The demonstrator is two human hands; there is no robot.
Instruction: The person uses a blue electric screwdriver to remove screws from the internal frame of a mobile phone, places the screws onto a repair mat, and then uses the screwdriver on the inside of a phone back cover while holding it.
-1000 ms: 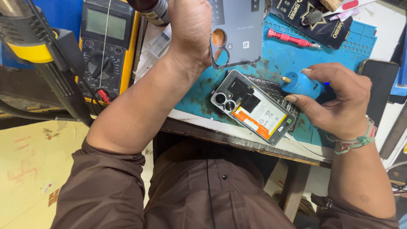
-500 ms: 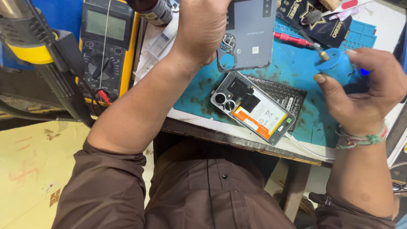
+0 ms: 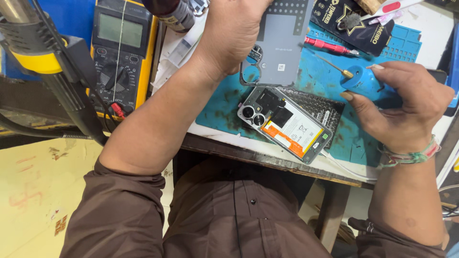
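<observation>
An opened phone (image 3: 287, 123) with its cameras and a white and orange battery showing lies tilted on the blue work mat (image 3: 330, 83). My left hand (image 3: 234, 33) holds the grey back cover (image 3: 279, 40) upright just above the phone, inner side facing me. My right hand (image 3: 401, 107) grips a blue bottle with a thin brass needle tip (image 3: 363, 82), to the right of the phone. The needle points left toward the lower edge of the cover without touching it.
A yellow multimeter (image 3: 119, 48) stands at the left, behind a soldering tool on a yellow and black stand (image 3: 52, 67). A red screwdriver (image 3: 330, 47) and a black packet (image 3: 363, 24) lie at the back of the mat. The table's front edge (image 3: 267, 160) runs just below the phone.
My left hand has lifted the grey cover higher and turned it more upright. My right hand rose off the phone's right edge with the blue bottle, its needle now pointing at the cover.
</observation>
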